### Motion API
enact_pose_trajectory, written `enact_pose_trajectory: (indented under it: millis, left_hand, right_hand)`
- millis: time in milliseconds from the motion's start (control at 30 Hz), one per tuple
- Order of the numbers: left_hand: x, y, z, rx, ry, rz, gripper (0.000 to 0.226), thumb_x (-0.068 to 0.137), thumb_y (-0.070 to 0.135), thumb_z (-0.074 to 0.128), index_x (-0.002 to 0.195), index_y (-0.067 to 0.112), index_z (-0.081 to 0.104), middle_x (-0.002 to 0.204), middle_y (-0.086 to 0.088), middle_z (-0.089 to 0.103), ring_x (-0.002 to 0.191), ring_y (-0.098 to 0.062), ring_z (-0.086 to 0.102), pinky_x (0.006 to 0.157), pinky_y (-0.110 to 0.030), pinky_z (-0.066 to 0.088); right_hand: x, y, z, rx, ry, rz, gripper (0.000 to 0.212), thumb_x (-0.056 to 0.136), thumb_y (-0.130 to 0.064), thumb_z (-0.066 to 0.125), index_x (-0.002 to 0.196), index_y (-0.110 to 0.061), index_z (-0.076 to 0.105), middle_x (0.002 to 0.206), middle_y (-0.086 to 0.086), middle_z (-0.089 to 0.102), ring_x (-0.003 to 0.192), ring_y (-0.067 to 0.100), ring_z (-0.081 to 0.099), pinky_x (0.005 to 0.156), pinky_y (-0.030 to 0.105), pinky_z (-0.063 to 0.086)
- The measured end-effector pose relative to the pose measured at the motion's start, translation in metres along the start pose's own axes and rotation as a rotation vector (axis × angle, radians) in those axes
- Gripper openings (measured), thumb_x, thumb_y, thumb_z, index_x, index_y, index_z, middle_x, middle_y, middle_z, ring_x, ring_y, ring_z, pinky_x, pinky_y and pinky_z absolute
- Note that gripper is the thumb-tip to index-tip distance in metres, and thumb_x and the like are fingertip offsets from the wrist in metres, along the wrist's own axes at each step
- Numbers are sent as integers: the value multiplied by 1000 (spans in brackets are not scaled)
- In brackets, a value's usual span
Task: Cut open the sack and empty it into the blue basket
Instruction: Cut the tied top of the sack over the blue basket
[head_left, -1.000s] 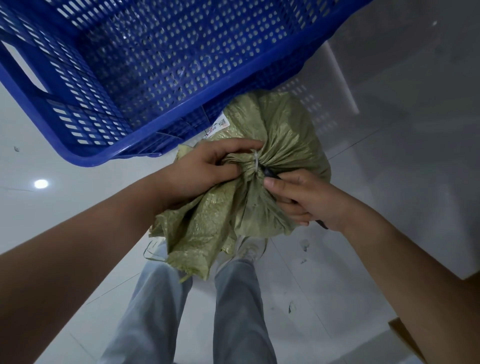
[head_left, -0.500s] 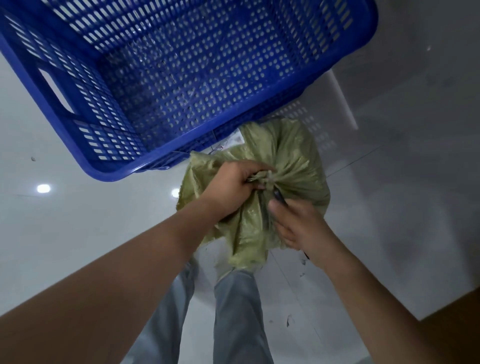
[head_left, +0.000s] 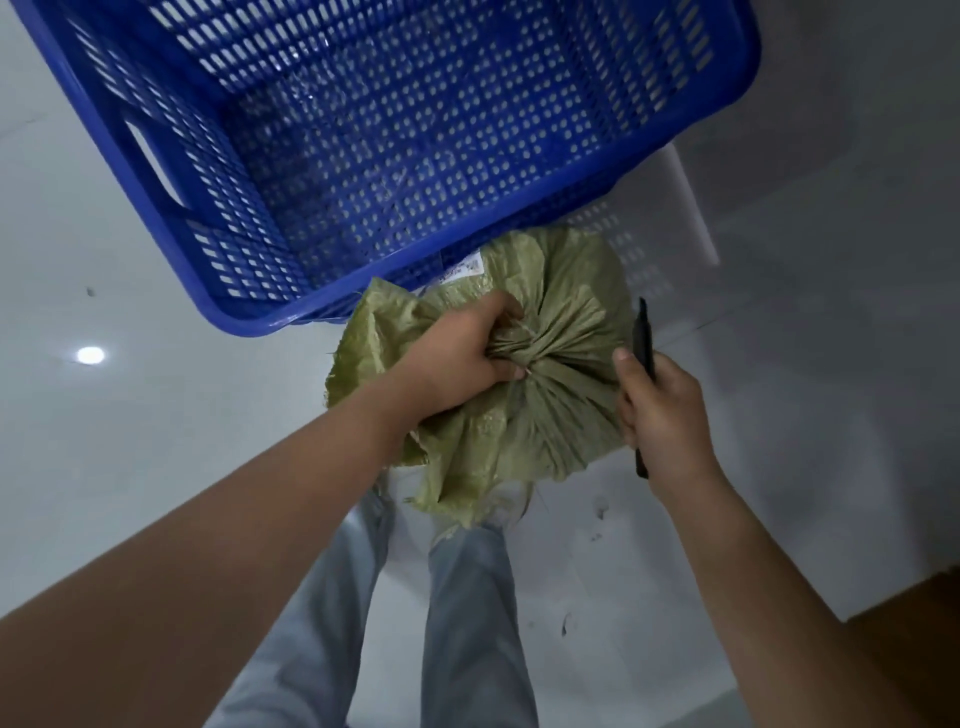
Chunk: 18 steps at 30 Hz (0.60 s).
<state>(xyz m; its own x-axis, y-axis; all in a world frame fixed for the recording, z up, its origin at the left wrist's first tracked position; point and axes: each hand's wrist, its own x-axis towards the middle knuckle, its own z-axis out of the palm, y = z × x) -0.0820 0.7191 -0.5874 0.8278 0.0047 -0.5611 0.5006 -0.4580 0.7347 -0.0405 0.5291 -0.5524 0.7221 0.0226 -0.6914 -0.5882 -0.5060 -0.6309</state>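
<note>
A: Where's the sack right now?

B: I see the green woven sack (head_left: 561, 332) on the white floor (head_left: 130, 441), pressed against the near rim of the blue basket (head_left: 270, 322), just in front of my legs (head_left: 467, 623). Its gathered neck points up toward the camera, folds radiating out from the knot.

A: And the hands?

B: My left hand (head_left: 457, 358) is closed tight around the bunched neck, with loose fabric spilling down below it. My right hand (head_left: 665, 415) is wrapped around a thin black cutter (head_left: 643, 332), held beside the sack's right edge, close to the fabric.

A: Which way does the cutter run?

B: Its long axis runs near-to-far, tip aimed toward the basket, tail sticking out below my palm.

A: The basket?

B: Open side up, nothing in it that I can make out; a white label (head_left: 465, 267) shows on the sack by its rim.
</note>
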Motion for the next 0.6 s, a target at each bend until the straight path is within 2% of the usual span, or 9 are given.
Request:
enact_pose_trajectory:
  millis: [100,200,333,367,433,467,500,533,600]
  left_hand:
    - [-13,13,-9,294,68,10,63,77,28,72,128,16,37,115,-13,59,105,-29,55,86,-37,46]
    - [-26,29,-14,499,162,8,66,81,32,66,134,16,30,114,-13,60,103,-32,57,84,-40,45]
    - [-39,42,-19,716,195,91,29,91,35,49,108,13,53,106,-7,62,104,-28,55,81,-36,40]
    - [-42,45,-21,720,196,120,25,91,33,47,100,12,57,101,-7,63,99,-29,58,74,-35,40]
    - [-49,51,-27,663,158,205,28,85,31,45,78,10,61,78,-7,65,75,-30,64,56,-31,38]
    - [-54,55,-31,615,123,241,31,79,33,44,67,9,60,65,-6,63,62,-28,63,50,-29,39]
    - [-58,57,-35,539,88,257,33,73,36,43,61,10,60,57,-4,61,54,-26,60,46,-28,41]
    - [-61,55,-39,436,49,252,33,69,39,44,60,12,61,55,-4,60,51,-22,58,47,-29,43]
    - [-71,51,-44,176,-27,143,33,63,42,48,66,14,65,59,-5,62,55,-15,56,55,-31,45]
  right_hand:
    - [0,1,-3,-8,39,3,43,93,-25,54,56,-20,31,54,1,30,48,13,27,49,27,23]
    - [5,-1,-4,-11,103,-19,41,92,-24,54,57,-20,33,57,1,34,50,14,30,51,27,25]
    - [33,1,-4,-24,270,42,21,87,-28,57,71,-17,49,65,-3,47,62,16,46,61,28,35]
    - [44,4,-4,-22,299,97,19,86,-33,58,79,-16,53,70,-4,51,69,18,50,64,29,38]
    - [67,11,-4,26,284,244,36,83,-44,61,107,-17,59,92,2,59,86,22,57,74,31,46]
    - [76,15,-3,31,225,301,52,82,-47,62,128,-22,54,108,6,60,97,24,59,82,34,50]
    - [84,21,-1,13,158,331,66,82,-48,63,141,-31,40,124,8,58,108,26,59,92,38,51]
    - [89,27,3,-7,103,351,75,81,-50,64,146,-35,29,137,8,53,116,29,57,98,42,49]
    - [92,35,13,-7,61,398,81,79,-52,65,147,-33,26,144,8,48,120,32,55,102,42,47]
